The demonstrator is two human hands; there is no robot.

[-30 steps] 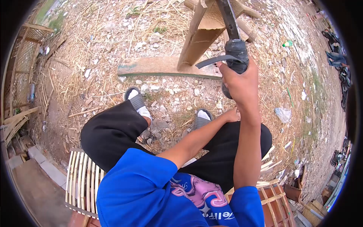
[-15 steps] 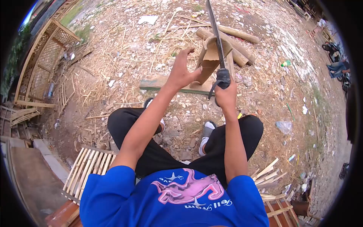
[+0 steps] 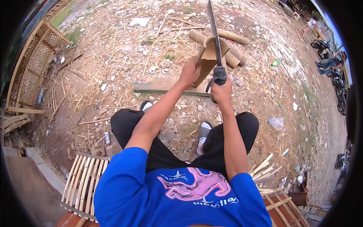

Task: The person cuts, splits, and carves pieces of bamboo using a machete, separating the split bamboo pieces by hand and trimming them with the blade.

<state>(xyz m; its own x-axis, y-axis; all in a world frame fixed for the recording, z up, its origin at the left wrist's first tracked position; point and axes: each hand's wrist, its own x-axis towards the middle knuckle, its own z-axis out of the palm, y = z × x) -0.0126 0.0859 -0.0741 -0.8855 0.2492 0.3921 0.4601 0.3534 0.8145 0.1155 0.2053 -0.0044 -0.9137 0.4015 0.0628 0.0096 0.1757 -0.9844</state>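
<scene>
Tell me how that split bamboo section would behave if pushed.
The split bamboo section would probably tip easily if left unsupported, since it stands on end on the wooden plank. Its rigid-looking curved wall suggests it would stay stiff. Being hollow and open-sided, it is likely light for its size.

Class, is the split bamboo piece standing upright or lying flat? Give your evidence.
Upright, though seemingly tilted: the split bamboo piece rises from the plank, with the left hand at its edge.
</scene>
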